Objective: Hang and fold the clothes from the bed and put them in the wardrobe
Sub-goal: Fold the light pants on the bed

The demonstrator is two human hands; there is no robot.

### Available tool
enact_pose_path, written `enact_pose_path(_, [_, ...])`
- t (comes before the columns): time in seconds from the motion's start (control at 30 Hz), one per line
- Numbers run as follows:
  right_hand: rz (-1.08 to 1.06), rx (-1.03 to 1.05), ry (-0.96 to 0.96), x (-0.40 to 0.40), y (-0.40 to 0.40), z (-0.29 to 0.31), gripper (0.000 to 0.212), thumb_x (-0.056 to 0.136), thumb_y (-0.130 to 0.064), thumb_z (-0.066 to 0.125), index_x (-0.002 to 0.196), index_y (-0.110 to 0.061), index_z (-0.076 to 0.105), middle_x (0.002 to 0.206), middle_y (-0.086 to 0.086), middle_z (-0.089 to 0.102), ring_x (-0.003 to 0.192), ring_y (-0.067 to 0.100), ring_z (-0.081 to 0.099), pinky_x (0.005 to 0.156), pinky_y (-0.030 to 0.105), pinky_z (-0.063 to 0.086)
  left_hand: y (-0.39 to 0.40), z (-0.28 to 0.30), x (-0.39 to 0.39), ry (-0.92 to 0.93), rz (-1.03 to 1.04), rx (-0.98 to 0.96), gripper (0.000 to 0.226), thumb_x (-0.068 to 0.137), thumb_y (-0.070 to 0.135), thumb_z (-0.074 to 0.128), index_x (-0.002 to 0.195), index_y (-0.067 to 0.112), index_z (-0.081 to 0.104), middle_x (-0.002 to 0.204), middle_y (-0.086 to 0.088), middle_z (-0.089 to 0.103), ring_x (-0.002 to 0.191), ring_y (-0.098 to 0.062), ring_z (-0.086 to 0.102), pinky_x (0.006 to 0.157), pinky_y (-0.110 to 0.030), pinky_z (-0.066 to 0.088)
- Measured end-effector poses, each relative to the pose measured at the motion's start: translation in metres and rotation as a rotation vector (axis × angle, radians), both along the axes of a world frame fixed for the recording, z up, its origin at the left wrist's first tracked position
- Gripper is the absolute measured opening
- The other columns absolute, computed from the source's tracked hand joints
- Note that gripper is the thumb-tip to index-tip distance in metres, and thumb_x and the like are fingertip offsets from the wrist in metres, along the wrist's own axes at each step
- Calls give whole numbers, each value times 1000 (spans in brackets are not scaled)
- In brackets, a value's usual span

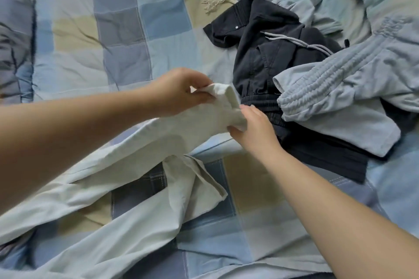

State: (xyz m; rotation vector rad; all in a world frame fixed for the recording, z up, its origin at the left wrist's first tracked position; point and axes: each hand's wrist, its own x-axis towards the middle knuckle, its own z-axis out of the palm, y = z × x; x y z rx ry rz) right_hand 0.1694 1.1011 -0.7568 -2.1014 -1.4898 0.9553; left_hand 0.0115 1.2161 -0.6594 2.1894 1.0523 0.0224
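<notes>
A pale garment (108, 199) is spread over the near part of the bed (127, 36), on the checked cover. One narrow end of it, which looks like a cuff or a hem, is lifted off the cover and is held between the two hands. The upper corner of this end is pinched by the left hand (179, 90) between thumb and fingers. The lower corner is gripped by the right hand (254, 129), with the fingers curled round the edge.

From the held end, the long axis of the garment runs back and to the left, toward the person, and the rest of the cloth lies loose and wrinkled below the left forearm. The end is about equally near to both hands, so it can probably be pulled straight by both together.

To the right, a dark garment (260, 56) and grey clothes (340, 102) are piled, just beside the right hand, not yet folded.
</notes>
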Motion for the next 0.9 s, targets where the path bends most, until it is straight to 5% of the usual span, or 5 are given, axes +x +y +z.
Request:
enact_pose_path(0.27, [-232, 39, 214, 7, -11, 0, 12, 91, -32, 57, 81, -26, 52, 62, -6, 53, 55, 4, 49, 49, 18, 36, 36, -3, 28, 203, 183, 147, 15, 88, 2, 45, 83, 0, 59, 87, -20, 59, 74, -36, 59, 63, -39, 45])
enact_pose_path(0.5, [-332, -142, 506, 36, -10, -15, 9, 91, -17, 61, 96, -12, 68, 93, 8, 71, 92, 29, 66, 84, 46, 54, 56, -22, 59, 172, 155, 230, 18, 90, 5, 45, 75, 12, 52, 76, -6, 50, 76, -24, 44, 57, -30, 28])
enact_pose_path(0.63, [-471, -149, 587, 32, -15, -32, 12, 92, -12, 58, 90, -21, 66, 90, 1, 69, 87, 22, 67, 64, 30, 56, 57, -45, 62, 159, 186, 145, 14, 90, 7, 47, 91, 11, 60, 90, -7, 55, 85, -23, 49, 67, -26, 32])
enact_pose_path(0.8, [-657, -185, 606, 19, -26, -58, 35, 90, -8, 59, 125, -11, 55, 111, 4, 63, 103, 20, 61, 91, 40, 52, 28, -87, 50, 23, 333, 41, 37, 92, 14, 57, 128, 21, 57, 133, 1, 56, 125, -16, 49, 103, -23, 34])
enact_pose_path(0.9, [-725, -214, 581, 3, -56, -69, 43, 89, -12, 63, 129, -14, 50, 111, 1, 61, 96, 14, 60, 85, 30, 51, -5, -103, 16, -60, 391, 12, 27, 89, 13, 61, 116, 15, 63, 116, -2, 64, 109, -17, 59, 98, -22, 42])
